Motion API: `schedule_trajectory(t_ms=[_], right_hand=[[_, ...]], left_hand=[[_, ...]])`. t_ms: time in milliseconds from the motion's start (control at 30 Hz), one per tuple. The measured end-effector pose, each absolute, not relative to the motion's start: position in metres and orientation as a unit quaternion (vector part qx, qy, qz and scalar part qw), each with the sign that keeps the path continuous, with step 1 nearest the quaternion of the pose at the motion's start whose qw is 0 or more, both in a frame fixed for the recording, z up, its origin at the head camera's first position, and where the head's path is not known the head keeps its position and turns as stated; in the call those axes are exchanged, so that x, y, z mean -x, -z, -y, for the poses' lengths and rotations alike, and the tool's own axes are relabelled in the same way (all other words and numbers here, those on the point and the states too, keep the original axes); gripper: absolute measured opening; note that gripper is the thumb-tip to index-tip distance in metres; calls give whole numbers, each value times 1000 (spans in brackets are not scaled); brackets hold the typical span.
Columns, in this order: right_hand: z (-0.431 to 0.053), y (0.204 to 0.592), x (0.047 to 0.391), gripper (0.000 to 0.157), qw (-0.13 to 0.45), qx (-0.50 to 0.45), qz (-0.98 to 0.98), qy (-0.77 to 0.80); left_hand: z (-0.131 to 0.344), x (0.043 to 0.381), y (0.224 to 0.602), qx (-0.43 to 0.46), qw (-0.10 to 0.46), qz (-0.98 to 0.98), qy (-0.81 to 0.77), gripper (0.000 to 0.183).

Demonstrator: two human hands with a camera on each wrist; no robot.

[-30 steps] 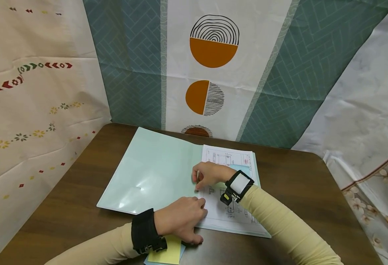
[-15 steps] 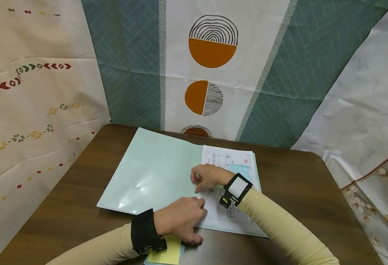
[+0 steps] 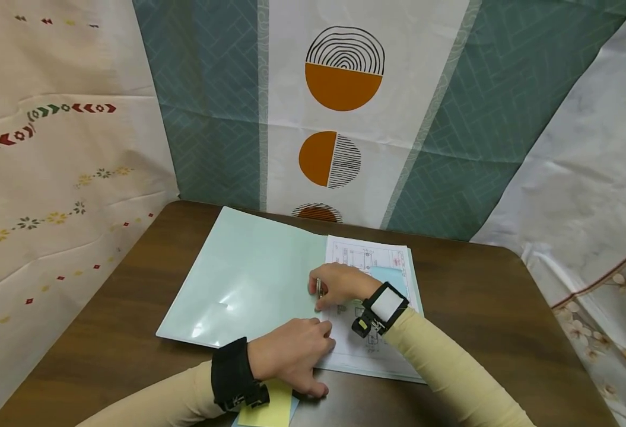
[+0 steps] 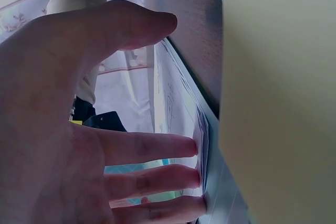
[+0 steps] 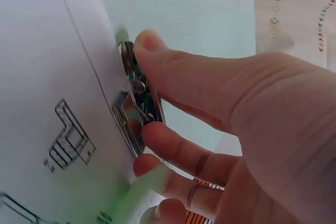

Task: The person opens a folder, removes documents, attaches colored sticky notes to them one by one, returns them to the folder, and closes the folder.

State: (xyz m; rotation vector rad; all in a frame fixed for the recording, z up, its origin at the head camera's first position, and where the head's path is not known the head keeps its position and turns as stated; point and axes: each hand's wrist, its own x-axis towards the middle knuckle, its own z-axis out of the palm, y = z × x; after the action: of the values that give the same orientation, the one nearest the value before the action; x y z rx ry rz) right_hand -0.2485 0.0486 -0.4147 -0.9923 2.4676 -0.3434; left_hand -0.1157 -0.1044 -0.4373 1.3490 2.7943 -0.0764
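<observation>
A pale green folder [image 3: 243,279] lies spread open on the table, with printed drawing sheets [image 3: 347,350] on its right side. Along the sheets' inner edge is a shiny metal folder clip [image 5: 137,98]. My right hand [image 3: 342,281] grips it, thumb at its upper end and curled fingers lower down; the fingers hide part of it. My left hand [image 3: 294,353] rests at the lower left edge of the sheets. In the left wrist view its straight fingers [image 4: 152,148] press against the paper edges, the thumb apart from them.
Yellow sticky notes [image 3: 270,409] over a blue sheet lie under the left wrist at the table's front. A light blue note [image 3: 390,276] sits on the sheets. Patterned cloths [image 3: 216,118] hang behind and beside the brown table [image 3: 478,296].
Both hands keep nearly the same places. My right forearm has shifted slightly left and down, the wrist tilting a little, while the fingers stay on the clip.
</observation>
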Motion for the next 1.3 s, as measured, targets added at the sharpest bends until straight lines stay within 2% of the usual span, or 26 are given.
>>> schedule_trajectory(t_ms=[467, 667, 1100, 1300], right_hand=[[-90, 394, 249, 38, 112, 327, -927, 142], [-124, 389, 254, 40, 111, 296, -936, 152], [-201, 386, 255, 41, 76, 216, -953, 197], [-219, 399, 249, 31, 109, 186, -959, 185]], left_hand=[[101, 117, 438, -434, 41, -900, 13, 55], [103, 118, 439, -428, 55, -902, -5, 59], [104, 118, 438, -417, 55, -907, -17, 53], [103, 117, 437, -418, 57, -907, -22, 53]])
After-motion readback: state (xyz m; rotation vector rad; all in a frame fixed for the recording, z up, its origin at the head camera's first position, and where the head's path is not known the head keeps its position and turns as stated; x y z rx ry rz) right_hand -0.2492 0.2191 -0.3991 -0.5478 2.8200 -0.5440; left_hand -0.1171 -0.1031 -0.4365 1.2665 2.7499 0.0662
